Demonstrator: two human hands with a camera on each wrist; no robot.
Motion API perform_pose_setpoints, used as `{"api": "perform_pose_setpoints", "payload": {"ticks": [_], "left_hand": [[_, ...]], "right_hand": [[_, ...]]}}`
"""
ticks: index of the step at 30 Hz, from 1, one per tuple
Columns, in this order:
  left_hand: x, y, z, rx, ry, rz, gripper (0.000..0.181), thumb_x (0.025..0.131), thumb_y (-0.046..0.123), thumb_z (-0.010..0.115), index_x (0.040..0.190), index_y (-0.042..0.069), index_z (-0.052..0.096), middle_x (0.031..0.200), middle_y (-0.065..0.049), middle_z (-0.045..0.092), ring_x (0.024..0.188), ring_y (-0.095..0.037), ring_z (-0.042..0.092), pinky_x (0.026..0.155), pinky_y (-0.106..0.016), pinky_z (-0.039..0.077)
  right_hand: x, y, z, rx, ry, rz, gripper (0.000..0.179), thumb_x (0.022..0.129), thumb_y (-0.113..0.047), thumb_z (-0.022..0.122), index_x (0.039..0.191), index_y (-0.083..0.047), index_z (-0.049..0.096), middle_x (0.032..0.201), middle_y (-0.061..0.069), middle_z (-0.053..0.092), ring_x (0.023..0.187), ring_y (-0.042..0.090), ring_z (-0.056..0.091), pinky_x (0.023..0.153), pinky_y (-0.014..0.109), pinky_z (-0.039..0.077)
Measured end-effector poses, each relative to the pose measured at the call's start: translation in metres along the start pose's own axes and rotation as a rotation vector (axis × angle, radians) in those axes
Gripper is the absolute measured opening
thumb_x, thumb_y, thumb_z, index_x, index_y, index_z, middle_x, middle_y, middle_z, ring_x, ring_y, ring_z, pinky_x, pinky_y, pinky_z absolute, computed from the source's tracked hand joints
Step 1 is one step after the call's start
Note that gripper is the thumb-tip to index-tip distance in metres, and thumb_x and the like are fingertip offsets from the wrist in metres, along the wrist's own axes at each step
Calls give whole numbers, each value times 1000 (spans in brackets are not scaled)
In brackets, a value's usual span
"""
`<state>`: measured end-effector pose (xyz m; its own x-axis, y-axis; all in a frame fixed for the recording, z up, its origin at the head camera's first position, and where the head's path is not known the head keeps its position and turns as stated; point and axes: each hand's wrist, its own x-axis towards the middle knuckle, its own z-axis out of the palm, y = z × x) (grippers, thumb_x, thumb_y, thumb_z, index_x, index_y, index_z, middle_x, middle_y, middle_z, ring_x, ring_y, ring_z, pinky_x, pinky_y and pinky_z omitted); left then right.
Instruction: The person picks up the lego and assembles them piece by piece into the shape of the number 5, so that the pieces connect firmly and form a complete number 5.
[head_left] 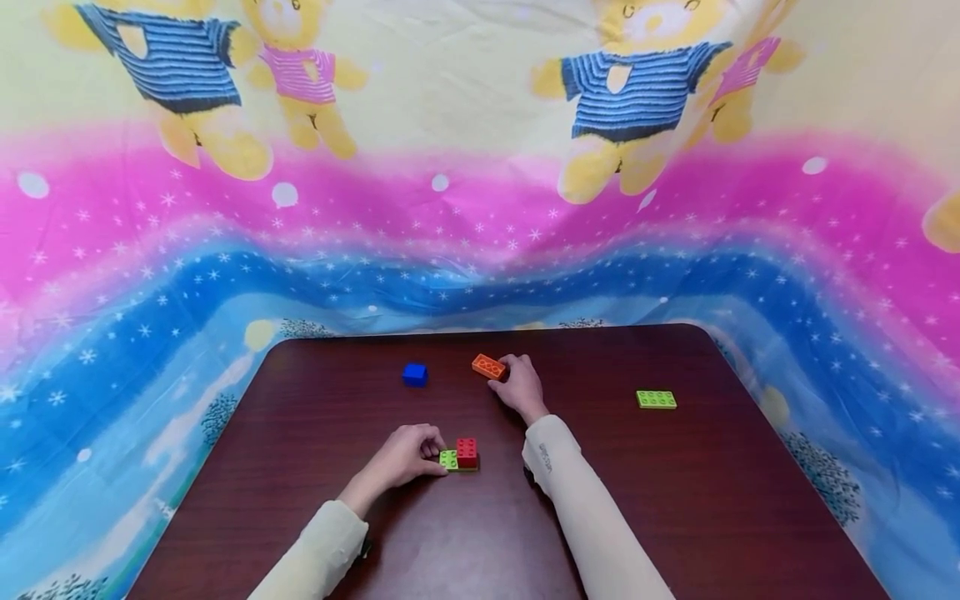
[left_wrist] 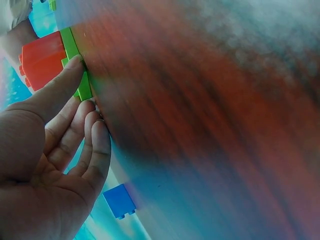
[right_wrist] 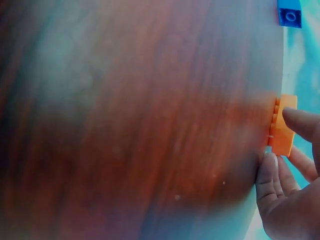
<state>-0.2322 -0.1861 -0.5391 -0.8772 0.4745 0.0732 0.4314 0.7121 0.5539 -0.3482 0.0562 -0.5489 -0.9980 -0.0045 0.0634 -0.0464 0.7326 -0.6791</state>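
My left hand pinches the left end of a lime-green plate with thumb and fingertips. A red brick is seated on the plate's right part, studs up. Farther back, my right hand holds an orange brick by its right end, between thumb and fingers. In the right wrist view the orange brick has its studs toward the tabletop. To its left lies a blue brick, tipped on its side with its hollow underside showing in the right wrist view.
Off to the right lies a second lime-green plate, studs up. Everything stands on a dark reddish-brown table with rounded far corners. A printed cloth with bears hangs behind the table and along both its sides.
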Motion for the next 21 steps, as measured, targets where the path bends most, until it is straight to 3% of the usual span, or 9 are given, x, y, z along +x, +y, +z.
{"api": "perform_pose_setpoints", "payload": {"ticks": [6, 14, 21], "left_hand": [[0, 1, 0, 0, 2, 0, 27, 75, 21, 95, 89, 14, 72, 81, 3, 66, 75, -12, 61, 67, -22, 49], [0, 0, 0, -3, -1, 0, 27, 75, 21, 95, 89, 15, 72, 81, 4, 66, 75, -11, 61, 67, -22, 49], [1, -1, 1, 3, 2, 1, 28, 74, 22, 95, 89, 14, 72, 80, 4, 66, 75, -10, 61, 67, -22, 49]], "right_hand": [[4, 3, 4, -59, 22, -2, 40, 90, -25, 82, 124, -10, 69, 117, 12, 61, 96, 27, 61, 92, 46, 54], [1, 2, -3, -39, -9, -9, 36, 93, -24, 79, 124, -10, 68, 116, 11, 62, 99, 26, 61, 95, 45, 54], [-7, 2, -13, 10, -30, -22, 35, 96, -26, 76, 127, -11, 66, 118, 10, 65, 92, 22, 65, 86, 42, 57]]}}
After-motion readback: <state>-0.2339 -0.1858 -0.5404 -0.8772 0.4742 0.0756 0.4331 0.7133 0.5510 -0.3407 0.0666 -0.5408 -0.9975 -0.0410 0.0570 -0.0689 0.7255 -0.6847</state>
